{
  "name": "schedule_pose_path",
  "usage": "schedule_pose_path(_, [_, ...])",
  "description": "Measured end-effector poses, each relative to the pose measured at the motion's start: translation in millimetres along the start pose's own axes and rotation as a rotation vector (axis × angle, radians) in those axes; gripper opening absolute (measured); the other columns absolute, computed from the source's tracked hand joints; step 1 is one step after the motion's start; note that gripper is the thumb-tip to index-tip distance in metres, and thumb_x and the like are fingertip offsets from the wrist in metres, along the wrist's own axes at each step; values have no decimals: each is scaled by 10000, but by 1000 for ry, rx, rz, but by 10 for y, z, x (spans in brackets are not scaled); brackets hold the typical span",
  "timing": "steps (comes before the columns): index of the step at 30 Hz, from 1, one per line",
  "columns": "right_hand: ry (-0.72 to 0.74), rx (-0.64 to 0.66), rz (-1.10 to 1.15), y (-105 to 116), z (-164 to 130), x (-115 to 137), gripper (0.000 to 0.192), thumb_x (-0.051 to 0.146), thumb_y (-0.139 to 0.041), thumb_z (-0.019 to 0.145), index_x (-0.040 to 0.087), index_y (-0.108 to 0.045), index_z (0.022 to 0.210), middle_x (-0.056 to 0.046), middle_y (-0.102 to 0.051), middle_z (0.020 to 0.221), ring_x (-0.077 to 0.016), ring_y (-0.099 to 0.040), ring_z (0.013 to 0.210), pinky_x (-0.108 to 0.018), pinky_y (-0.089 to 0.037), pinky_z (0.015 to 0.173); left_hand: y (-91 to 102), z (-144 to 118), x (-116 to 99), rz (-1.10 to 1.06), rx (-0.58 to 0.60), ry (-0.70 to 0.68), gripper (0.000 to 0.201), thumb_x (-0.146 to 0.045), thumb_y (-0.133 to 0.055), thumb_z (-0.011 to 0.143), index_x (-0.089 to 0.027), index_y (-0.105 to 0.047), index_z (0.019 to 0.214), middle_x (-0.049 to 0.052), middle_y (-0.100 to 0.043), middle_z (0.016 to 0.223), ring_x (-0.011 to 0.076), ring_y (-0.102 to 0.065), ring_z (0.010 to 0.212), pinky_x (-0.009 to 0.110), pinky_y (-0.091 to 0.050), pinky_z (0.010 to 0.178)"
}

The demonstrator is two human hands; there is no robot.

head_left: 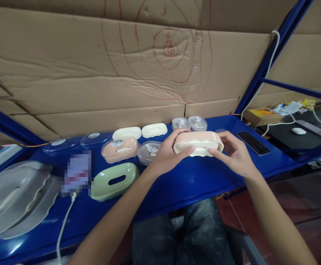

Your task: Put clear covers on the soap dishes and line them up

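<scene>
The left hand and the right hand both grasp the same thing, a small pink case with a cream-coloured part on its near, lower side. The case is held above the blue counter, near the middle of its length. The left hand is half curled: its fingers lie at the left end of the case, and its thumb presses the cream part from the front. The right hand is bent in a similar way around the right end, with its thumb on the cream part also; the two thumbs point toward each other with a small gap between them. The tips of the other fingers are partly hidden, so I cannot tell exactly how they touch the back.

Just beside the left hand, on its left, there is a grey case with a round label, and next to it another pink case. Nearer to the person lies a green oval shell with a slot. Behind these stand two cream trays, side by side. To the right of the right hand, a dark phone lies flat on the counter.
</scene>
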State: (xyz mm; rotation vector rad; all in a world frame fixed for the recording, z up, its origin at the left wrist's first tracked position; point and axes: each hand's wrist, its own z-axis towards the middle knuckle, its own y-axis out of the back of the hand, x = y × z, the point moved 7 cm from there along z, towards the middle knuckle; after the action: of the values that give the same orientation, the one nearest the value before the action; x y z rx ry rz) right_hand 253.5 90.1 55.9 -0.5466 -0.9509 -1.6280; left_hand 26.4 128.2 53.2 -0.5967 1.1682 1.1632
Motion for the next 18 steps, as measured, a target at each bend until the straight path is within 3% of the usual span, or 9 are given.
schedule_pose_path(4, [183, -102, -171, 130, -70, 191, 260, 275, -897, 935, 272, -733, 1137, -24, -781, 1057, -211, -762, 946, -343, -639, 851, -153, -33, 114, -509, 150, 245, 796, -703, -863, 898, -191, -645, 1466, 229, -694, 1500, 452, -743, 1268, 589, -639, 1022])
schedule_pose_path(7, [353, -99, -327, 39, -150, 333, 304, 190, -857, 939, 268, -723, 1200, -68, -797, 1171, -270, -777, 1095, -431, -631, 973, -271, -46, 156, -821, 195, 381, 748, -757, -760, 960, -134, -726, 1373, 260, -736, 1447, 515, -718, 1320, 667, -616, 1067])
schedule_pose_path(12, [526, -68, -602, -347, -301, 357, 300, 107, -747, 970, 257, -706, 1226, -124, -734, 1262, -341, -711, 1247, -556, -615, 1054, -329, -43, 261, -1041, -48, 454, 540, -625, -636, 1098, -137, -801, 1261, 163, -822, 1327, 355, -737, 1326, 429, -609, 1099])
schedule_pose_path(16, [479, -57, -656, -590, -359, 291, 268, 118, -718, 996, 246, -688, 1230, -139, -688, 1259, -350, -670, 1277, -577, -617, 1069, -398, -98, 312, -1127, -191, 479, 576, -650, -549, 1124, -142, -803, 1219, 124, -852, 1194, 280, -803, 1113, 371, -629, 988])
schedule_pose_path(18, [433, 34, -646, -685, -363, 293, 262, 181, -739, 1016, 242, -678, 1263, -156, -675, 1334, -357, -652, 1334, -585, -611, 1101, -373, -125, 346, -1116, -286, 497, 582, -679, -561, 1104, -153, -806, 1146, 104, -857, 1104, 260, -810, 1016, 354, -634, 933])
